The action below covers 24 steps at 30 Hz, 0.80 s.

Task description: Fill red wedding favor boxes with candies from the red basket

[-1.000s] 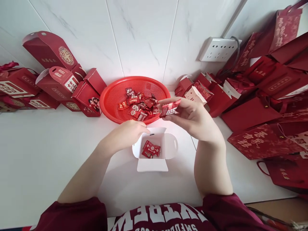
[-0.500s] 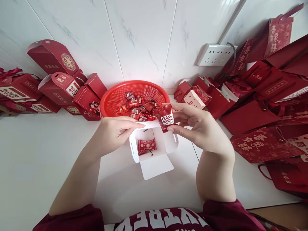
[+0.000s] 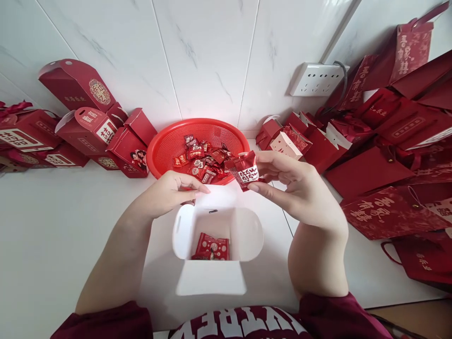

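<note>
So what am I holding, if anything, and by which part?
Right hand: a red packet, by its right side. Left hand: the white box, by its far flap.

This corner is looking like an indoor packing spot, in a home or a small shop; the view isn't settling which. Pale, grey-veined tiles are covering the wall (image 3: 208,52), and a white socket strip (image 3: 319,80) with a grey cable is showing against it. A white table (image 3: 63,230) is running along the wall. Red gift boxes (image 3: 83,129) and red paper bags (image 3: 391,212), several bearing printed characters, are crowding its 2 sides, while a red plastic basket (image 3: 157,146) is holding wrapped sweets (image 3: 197,165).
</note>
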Each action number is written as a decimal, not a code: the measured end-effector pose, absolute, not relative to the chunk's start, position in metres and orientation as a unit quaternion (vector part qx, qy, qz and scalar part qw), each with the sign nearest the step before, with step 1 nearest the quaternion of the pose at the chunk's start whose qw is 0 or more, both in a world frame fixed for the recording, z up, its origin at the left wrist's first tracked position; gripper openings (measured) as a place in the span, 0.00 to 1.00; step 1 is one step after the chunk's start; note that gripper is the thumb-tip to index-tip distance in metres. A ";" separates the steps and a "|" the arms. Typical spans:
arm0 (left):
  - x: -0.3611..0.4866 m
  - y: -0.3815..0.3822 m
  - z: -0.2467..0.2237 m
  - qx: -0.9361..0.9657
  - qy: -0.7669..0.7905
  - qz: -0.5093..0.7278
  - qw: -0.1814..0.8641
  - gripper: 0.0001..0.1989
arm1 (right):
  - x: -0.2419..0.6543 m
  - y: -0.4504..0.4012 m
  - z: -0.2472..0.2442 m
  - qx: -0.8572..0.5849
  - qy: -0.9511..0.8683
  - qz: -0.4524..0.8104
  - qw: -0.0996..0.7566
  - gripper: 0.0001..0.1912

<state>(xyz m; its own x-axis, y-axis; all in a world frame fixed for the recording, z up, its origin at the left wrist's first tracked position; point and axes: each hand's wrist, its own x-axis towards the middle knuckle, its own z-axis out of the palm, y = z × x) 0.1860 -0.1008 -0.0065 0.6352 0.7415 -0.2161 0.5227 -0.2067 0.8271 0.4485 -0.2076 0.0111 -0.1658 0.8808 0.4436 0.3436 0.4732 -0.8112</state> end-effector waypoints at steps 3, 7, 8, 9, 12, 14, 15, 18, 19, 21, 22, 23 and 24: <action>0.192 -0.097 -0.013 0.739 0.403 0.118 0.527 0.06 | 0.450 -0.208 0.010 -0.432 -0.711 0.272 0.484 0.20; 0.201 -0.094 -0.024 0.763 0.368 0.098 0.523 0.05 | 0.451 -0.208 0.011 -0.428 -0.717 0.284 0.471 0.21; 0.202 -0.094 -0.027 0.775 0.364 0.098 0.507 0.06 | 0.451 -0.207 0.011 -0.429 -0.720 0.286 0.465 0.21; 0.203 -0.095 -0.029 0.785 0.365 0.099 0.491 0.07 | 0.452 -0.207 0.012 -0.430 -0.724 0.285 0.457 0.21; 0.206 -0.099 -0.031 0.803 0.385 0.103 0.442 0.10 | 0.452 -0.206 0.012 -0.439 -0.747 0.272 0.418 0.20; 0.207 -0.104 -0.028 0.825 0.388 0.094 0.399 0.13 | 0.452 -0.205 0.013 -0.442 -0.760 0.270 0.394 0.18; 0.207 -0.106 -0.025 0.840 0.381 0.084 0.376 0.14 | 0.451 -0.204 0.013 -0.439 -0.764 0.272 0.386 0.17; 0.206 -0.114 -0.017 0.881 0.345 0.041 0.322 0.15 | 0.450 -0.203 0.013 -0.430 -0.773 0.280 0.373 0.17; 0.206 -0.116 -0.015 0.890 0.330 0.026 0.313 0.16 | 0.450 -0.203 0.013 -0.430 -0.775 0.281 0.367 0.17; 0.204 -0.118 -0.013 0.903 0.305 0.001 0.303 0.16 | 0.449 -0.202 0.013 -0.435 -0.777 0.285 0.355 0.15; 0.203 -0.118 -0.012 0.906 0.295 -0.009 0.304 0.16 | 0.449 -0.202 0.012 -0.436 -0.778 0.286 0.350 0.15; 0.203 -0.117 -0.012 0.907 0.287 -0.018 0.309 0.16 | 0.448 -0.202 0.012 -0.438 -0.778 0.286 0.347 0.14; 0.202 -0.117 -0.013 0.907 0.282 -0.025 0.313 0.16 | 0.448 -0.202 0.012 -0.439 -0.779 0.284 0.346 0.14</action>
